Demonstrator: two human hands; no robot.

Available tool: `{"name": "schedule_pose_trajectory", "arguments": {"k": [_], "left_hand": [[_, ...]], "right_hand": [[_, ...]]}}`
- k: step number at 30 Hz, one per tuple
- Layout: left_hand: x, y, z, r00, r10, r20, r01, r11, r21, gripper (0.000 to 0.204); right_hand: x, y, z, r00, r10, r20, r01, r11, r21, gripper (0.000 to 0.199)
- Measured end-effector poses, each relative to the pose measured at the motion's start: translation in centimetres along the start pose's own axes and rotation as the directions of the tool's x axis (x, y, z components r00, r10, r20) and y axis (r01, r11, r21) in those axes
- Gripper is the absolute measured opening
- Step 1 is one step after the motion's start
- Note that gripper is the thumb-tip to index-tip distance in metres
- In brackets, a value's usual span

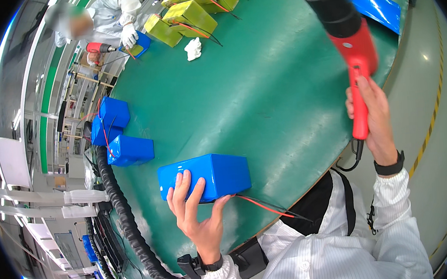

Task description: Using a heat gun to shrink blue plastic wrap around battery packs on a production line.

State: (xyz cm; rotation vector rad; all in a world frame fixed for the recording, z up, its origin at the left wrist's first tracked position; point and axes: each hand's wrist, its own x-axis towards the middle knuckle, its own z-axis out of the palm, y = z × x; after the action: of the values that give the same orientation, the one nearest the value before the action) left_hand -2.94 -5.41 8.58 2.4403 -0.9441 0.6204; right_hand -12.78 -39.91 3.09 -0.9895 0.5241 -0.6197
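Observation:
In front of me on the green table (264, 114) is a blue-wrapped battery pack (230, 173), with red and black wires (266, 205) trailing from its near side. My left hand (201, 221) grips it, fingers spread over its left part and thumb at its near edge. A red heat gun (355, 48) is in my right hand (372, 110), held by its handle above the table's right side. Its black and metal nozzle points up and away, apart from the pack. A black cord leaves the handle's lower end.
Several blue packs (131, 149) stand at the left, beside a black ribbed hose (117, 202). Yellow-green packs (191, 19) line the far side near a crumpled white piece (193, 49). Blue wrap sheets (368, 4) lie far right. Across the table, a person (111, 14) works with another heat gun (99, 47).

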Motion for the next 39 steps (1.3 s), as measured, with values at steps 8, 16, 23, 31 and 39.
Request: {"name": "schedule_pose_trajectory", "arguments": {"k": [8,16,23,31,39], "left_hand": [[2.3,2.8,3.5,0.972,-0.082,-0.221,0.136,0.96,0.245,0.05],[4.4,0.6,-1.7,0.991,-0.082,0.107,0.083,0.996,-0.007,0.037],[2.3,-4.1,-2.7,0.974,-0.197,0.108,0.218,0.943,-0.252,0.055],[1.1,1.1,1.1,0.92,-0.382,-0.088,0.377,0.923,-0.074,0.047],[-3.1,-2.7,-0.2,0.957,-0.28,-0.071,0.222,0.87,-0.44,0.065]], "right_hand": [[-3.6,-3.3,-4.7,0.937,-0.347,0.035,0.347,0.916,-0.202,0.032],[-8.5,-4.0,-8.0,0.933,-0.358,0.027,0.331,0.831,-0.447,0.026],[-11.5,-2.6,-10.9,0.954,-0.154,0.257,0.262,0.843,-0.469,0.03],[-11.8,-2.6,-9.0,0.934,-0.223,0.278,0.351,0.709,-0.612,0.031],[-10.5,-3.6,-5.2,0.799,-0.434,0.415,0.597,0.496,-0.631,0.031]]}}
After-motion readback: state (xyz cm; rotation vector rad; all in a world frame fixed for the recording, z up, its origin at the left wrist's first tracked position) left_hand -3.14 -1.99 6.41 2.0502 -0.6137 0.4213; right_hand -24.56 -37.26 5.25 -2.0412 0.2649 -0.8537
